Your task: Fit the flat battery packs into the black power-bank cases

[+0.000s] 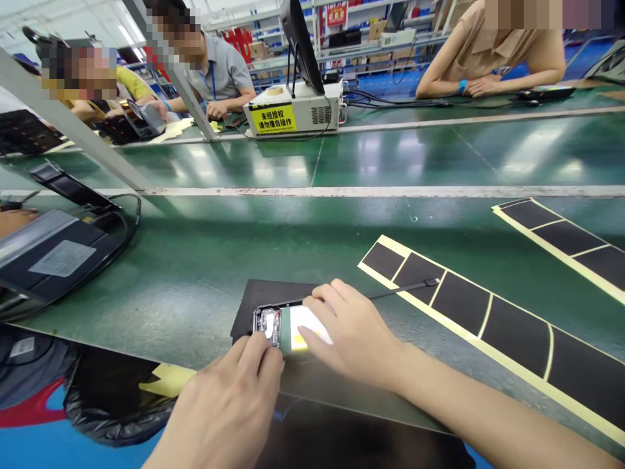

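left hand [229, 397] on phone [266, 322] — green assembly bench [390, 163]

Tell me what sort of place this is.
Probably a factory electronics assembly line: co-workers sit along a green workbench, an opened phone-like device lies under the left hand and right hand, and strips of black pads lie beside it.

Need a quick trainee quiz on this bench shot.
1. Which hand rests on the white battery in the open phone housing, left or right?
2. True or false: the housing lies on the black mat.
3. What colour are the pads on the long strip right of the mat?

Key:
1. Right hand
2. True
3. Black
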{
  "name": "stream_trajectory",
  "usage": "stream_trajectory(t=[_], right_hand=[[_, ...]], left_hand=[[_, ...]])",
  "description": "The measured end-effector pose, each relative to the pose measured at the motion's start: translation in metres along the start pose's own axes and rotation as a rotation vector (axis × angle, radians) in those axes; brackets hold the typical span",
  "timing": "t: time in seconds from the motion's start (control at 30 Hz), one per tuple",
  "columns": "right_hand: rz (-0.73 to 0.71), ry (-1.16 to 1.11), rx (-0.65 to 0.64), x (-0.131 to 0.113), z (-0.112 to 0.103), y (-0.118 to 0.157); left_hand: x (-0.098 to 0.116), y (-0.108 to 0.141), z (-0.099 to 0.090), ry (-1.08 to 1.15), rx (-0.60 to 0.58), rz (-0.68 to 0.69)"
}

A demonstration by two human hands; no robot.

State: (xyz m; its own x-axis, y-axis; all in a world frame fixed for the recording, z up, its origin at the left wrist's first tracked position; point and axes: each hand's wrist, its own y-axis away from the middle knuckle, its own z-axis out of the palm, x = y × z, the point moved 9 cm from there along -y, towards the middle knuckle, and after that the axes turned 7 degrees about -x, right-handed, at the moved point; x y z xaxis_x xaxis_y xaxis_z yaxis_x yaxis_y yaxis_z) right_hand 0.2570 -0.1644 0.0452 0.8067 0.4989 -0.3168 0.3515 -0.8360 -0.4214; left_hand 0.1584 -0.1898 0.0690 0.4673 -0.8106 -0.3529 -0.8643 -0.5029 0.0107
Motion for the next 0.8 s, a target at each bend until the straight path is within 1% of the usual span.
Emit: stream_trajectory(t=[0.17, 0.33, 0.47, 0.53, 0.6, 0.63, 0.7, 0.8], right_hand=[[-0.001, 0.013, 0.004, 0.001, -0.001, -0.001], [0.000, 0.023, 0.010, 0.002, -0.002, 0.000], [0.001, 0.016, 0.012, 0.004, -0.003, -0.001], [-0.001, 0.006, 0.018, 0.004, -0.004, -0.001], [-0.005, 0.000, 0.016, 0.004, -0.004, -0.002], [-0.007, 0.000, 0.012, 0.004, -0.003, -0.002], [-0.011, -0.001, 0.006, 0.004, -0.003, -0.002], [-0.011, -0.005, 0.006, 0.004, -0.003, -0.002]], left_hand=[[0.001, -0.011, -0.005, -0.054, -0.012, 0.028], [0.003, -0.012, -0.007, -0.037, -0.025, 0.064], [0.009, -0.010, -0.012, -0.020, 0.054, 0.038], [0.016, -0.006, -0.012, -0.047, 0.085, 0.072], [0.020, -0.001, -0.011, -0.050, 0.113, 0.134], [0.019, 0.001, -0.010, -0.037, 0.129, 0.159], [0.011, 0.005, -0.010, 0.008, 0.179, 0.168], [-0.008, 0.010, -0.010, 0.046, 0.304, 0.117]])
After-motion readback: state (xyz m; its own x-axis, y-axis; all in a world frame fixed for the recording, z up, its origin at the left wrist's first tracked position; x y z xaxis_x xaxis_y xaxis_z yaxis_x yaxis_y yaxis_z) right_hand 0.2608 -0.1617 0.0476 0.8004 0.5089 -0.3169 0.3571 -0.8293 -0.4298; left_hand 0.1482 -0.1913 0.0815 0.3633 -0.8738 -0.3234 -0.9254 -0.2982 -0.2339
